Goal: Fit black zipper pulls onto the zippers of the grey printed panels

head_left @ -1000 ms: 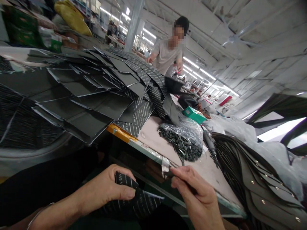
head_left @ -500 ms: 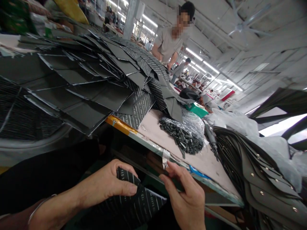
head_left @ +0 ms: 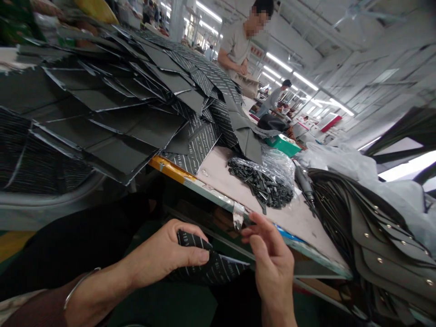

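My left hand (head_left: pixel 177 250) pinches a folded piece of black printed fabric (head_left: pixel 221 269) between thumb and fingers. White lettering and stripes run across the fabric, and its pale-edged corner points to the right. To the right of that corner is my right hand (head_left: pixel 270 254), raised close to the table edge. Its fingers are bent and apart, and I make out nothing held in them. On the table lies a clear plastic bag (head_left: pixel 281 170) with many small black strips (head_left: pixel 269 188) spilling from its mouth.
Overlapping dark panels (head_left: pixel 129 141) cover the table's left side. A screwdriver-like tool (head_left: pixel 305 184), a green box (head_left: pixel 284 144) and stacked dark flaps with metal studs (head_left: pixel 371 227) lie to the right. Across the table, a person (head_left: pixel 235 50) handles a brown piece. The table edge (head_left: pixel 204 188) carries tape.
My right hand has moved up and slightly right, and its pinched fingers have spread. My left hand has shifted a little right with the fabric. The person opposite now handles a brown piece.
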The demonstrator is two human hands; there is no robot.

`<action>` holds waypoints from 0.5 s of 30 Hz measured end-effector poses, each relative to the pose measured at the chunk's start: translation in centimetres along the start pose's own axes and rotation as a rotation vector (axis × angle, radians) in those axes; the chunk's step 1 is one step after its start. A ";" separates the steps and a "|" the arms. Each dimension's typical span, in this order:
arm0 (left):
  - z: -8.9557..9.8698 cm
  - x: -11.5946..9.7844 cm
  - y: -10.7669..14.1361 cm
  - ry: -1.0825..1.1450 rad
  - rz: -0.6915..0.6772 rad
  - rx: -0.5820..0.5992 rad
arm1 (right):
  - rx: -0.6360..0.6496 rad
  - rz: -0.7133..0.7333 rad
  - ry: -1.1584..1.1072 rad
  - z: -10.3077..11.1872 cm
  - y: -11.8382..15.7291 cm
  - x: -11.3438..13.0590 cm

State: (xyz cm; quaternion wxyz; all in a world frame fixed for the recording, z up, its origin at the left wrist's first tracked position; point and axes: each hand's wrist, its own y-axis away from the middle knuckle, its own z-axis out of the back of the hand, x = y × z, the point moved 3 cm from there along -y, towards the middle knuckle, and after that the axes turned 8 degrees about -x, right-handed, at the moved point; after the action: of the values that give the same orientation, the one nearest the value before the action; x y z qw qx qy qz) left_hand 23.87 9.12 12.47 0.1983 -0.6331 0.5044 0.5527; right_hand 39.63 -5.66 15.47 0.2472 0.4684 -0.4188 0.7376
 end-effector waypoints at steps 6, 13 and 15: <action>-1.4 0.3 -0.4 -0.047 -0.027 -0.023 | 0.154 -0.322 -0.160 -0.8 4.2 -1.2; -2.3 0.9 -0.8 -0.002 0.034 -0.123 | 0.138 0.166 -0.038 -1.6 5.2 0.7; -2.3 1.3 -1.0 0.101 0.085 -0.144 | 0.129 0.362 0.011 -1.5 5.5 1.6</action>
State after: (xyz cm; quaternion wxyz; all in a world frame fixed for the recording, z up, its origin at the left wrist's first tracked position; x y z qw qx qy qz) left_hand 25.74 7.10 11.70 0.1029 -0.6508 0.4992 0.5627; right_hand 34.07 -7.28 14.44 0.0822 0.3965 -0.4468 0.7978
